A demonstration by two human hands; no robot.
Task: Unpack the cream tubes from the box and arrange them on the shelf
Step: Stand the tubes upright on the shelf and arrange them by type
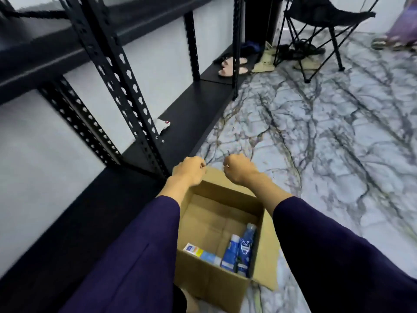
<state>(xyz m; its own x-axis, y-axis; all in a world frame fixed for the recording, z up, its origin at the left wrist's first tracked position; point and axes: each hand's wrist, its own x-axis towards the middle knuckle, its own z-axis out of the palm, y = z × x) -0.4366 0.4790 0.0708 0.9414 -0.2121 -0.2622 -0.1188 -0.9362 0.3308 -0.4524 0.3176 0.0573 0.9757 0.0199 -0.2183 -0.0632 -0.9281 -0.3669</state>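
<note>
Both hands reach past the open cardboard box (216, 224); left hand (189, 171) and right hand (239, 168) curl at its far flap (214, 175), what they pinch I cannot tell; blue cream tubes (239, 250) lie inside the box, near its right wall; black shelf (191, 114) stands just left of the box.

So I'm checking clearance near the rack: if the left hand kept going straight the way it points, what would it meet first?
Probably the black bottom shelf. The left hand points forward past the box's far flap, toward the shelf's front edge, though depth is unclear.
</note>
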